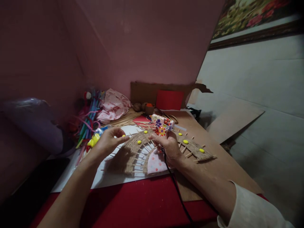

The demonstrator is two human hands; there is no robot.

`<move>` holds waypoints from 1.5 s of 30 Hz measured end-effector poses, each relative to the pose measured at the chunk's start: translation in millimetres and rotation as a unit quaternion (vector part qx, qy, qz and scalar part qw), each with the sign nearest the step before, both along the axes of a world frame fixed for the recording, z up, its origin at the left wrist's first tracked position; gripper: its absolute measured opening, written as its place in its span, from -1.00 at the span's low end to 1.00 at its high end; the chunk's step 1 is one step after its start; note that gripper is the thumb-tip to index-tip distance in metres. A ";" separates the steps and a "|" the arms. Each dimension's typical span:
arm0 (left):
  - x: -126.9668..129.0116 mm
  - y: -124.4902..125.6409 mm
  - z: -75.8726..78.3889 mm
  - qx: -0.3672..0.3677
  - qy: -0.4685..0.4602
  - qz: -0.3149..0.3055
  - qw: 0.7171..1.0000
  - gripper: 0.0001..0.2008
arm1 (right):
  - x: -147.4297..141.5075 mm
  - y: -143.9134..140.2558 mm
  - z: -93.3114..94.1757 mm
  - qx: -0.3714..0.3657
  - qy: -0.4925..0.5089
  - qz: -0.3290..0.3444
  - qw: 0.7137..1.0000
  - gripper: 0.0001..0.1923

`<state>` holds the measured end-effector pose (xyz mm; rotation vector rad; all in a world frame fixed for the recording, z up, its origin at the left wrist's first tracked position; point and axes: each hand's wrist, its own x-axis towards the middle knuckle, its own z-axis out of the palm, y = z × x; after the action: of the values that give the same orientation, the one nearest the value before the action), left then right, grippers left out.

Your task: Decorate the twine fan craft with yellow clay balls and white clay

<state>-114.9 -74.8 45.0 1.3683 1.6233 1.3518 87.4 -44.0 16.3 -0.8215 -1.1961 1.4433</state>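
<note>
Gripping the glue gun (162,124), right hand (167,146) hides its handle; left hand (108,141) pinches a yellow bead (123,136).

The glue gun (162,124) handle is hidden inside the right hand (169,147); its black cord (177,190) is cut off at the bottom edge. The clutter (91,117) at the table's far left corner is blurred.

No words, labels, brand names or numbers can be read anywhere. The glue gun (162,124) bears only a printed flower pattern with no lettering, and the framed picture (254,19) on the wall shows painted flowers alone.
</note>
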 end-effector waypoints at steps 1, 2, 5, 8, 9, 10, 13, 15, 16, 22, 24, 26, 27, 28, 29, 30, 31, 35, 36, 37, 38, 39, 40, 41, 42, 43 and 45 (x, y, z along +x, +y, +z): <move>-2.6 0.1 -0.3 -0.011 0.005 -0.003 1.000 -0.83 | -0.1 -0.1 0.0 0.001 0.001 0.001 1.000 -0.68; -4.5 0.1 -0.6 -0.026 0.006 -0.007 1.000 -0.81 | -0.1 0.0 -0.1 0.003 0.002 0.000 1.000 -0.68; -7.6 0.7 -2.3 -0.055 -0.003 -0.021 0.998 -0.91 | 0.1 1.1 -0.9 0.006 0.000 -0.001 1.000 -0.69; -8.3 2.4 -4.2 -0.030 0.000 -0.009 1.000 -0.89 | 0.2 2.4 -2.1 0.010 -0.004 0.000 1.000 -0.68; -8.3 2.9 -4.5 -0.015 0.007 -0.007 1.000 -0.87 | 0.2 2.6 -2.5 0.011 -0.003 0.000 1.000 -0.68; -8.3 3.2 -4.5 -0.002 0.017 -0.007 1.000 -0.87 | 0.1 2.8 -2.8 0.012 -0.001 0.000 1.000 -0.68; -7.9 2.7 -2.9 -0.003 0.049 -0.016 0.999 -0.84 | -0.2 2.6 -3.6 0.008 0.001 -0.001 1.000 -0.67; -7.7 1.7 -1.3 -0.034 0.069 -0.027 0.997 -0.78 | -0.4 2.7 -4.1 0.005 0.000 0.000 1.000 -0.66; -7.6 1.2 -0.6 -0.049 0.076 -0.033 0.995 -0.77 | -0.5 2.9 -4.4 0.004 0.000 0.000 1.000 -0.66; -7.4 2.2 -1.9 -0.059 0.085 -0.018 0.994 -0.81 | -1.3 5.7 -5.7 0.010 0.003 -0.004 1.000 -0.68; -7.4 2.9 -3.1 -0.043 0.098 -0.015 0.994 -0.86 | -1.5 6.3 -5.9 0.016 0.002 -0.006 1.000 -0.69; -7.6 2.7 -3.3 -0.043 0.107 -0.028 0.993 -0.85 | -1.3 6.5 -6.4 0.019 0.003 -0.007 1.000 -0.70; -7.7 2.3 -3.1 -0.051 0.108 -0.035 0.992 -0.83 | -1.2 6.5 -6.7 0.018 0.003 -0.007 1.000 -0.69; -7.9 1.9 -2.9 -0.061 0.108 -0.041 0.991 -0.81 | -1.0 6.5 -7.1 0.016 0.004 -0.005 1.000 -0.69; -8.2 1.5 -2.8 -0.070 0.109 -0.045 0.991 -0.80 | -0.8 6.5 -7.4 0.014 0.004 -0.002 1.000 -0.68; -8.7 1.4 -3.0 -0.076 0.111 -0.047 0.990 -0.80 | -0.6 6.4 -7.6 0.012 0.003 0.000 1.000 -0.67; -9.5 1.5 -3.6 -0.078 0.115 -0.049 0.989 -0.80 | -0.5 6.3 -7.7 0.010 0.002 0.003 1.000 -0.66; -13.9 4.0 -8.4 -0.059 0.152 -0.051 0.985 -0.80 | -0.7 5.7 -6.8 0.007 -0.006 -0.003 1.000 -0.64; -14.9 4.5 -9.3 -0.059 0.164 -0.051 0.983 -0.82 | -0.8 5.4 -6.5 0.007 -0.007 -0.005 1.000 -0.64; -15.5 4.9 -9.7 -0.064 0.174 -0.052 0.981 -0.83 | -1.0 5.3 -6.2 0.007 -0.008 -0.005 1.000 -0.65; -15.9 5.0 -9.8 -0.073 0.183 -0.055 0.979 -0.83 | -1.1 5.1 -6.1 0.007 -0.007 -0.006 1.000 -0.65; -16.1 4.9 -9.5 -0.085 0.190 -0.061 0.976 -0.83 | -1.2 5.0 -6.2 0.008 -0.007 -0.007 1.000 -0.65; -16.1 4.7 -9.2 -0.098 0.196 -0.066 0.974 -0.83 | -1.2 5.0 -6.3 0.010 -0.007 -0.007 1.000 -0.65; -16.1 4.5 -8.9 -0.109 0.200 -0.067 0.971 -0.83 | -1.1 5.0 -6.6 0.011 -0.007 -0.007 1.000 -0.66; -16.4 4.3 -8.9 -0.117 0.205 -0.065 0.969 -0.81 | -1.0 5.1 -6.9 0.012 -0.007 -0.006 1.000 -0.65; -17.0 4.3 -9.5 -0.122 0.212 -0.063 0.968 -0.78 | -0.9 5.1 -7.2 0.012 -0.008 -0.005 1.000 -0.65; -19.5 5.0 -12.1 -0.122 0.224 -0.063 0.965 -0.76 | -0.6 5.1 -7.5 0.010 -0.009 -0.002 1.000 -0.65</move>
<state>-134.4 -69.9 32.9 1.6701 1.8757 0.7677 86.7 -38.9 8.8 -0.8248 -1.2197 1.4216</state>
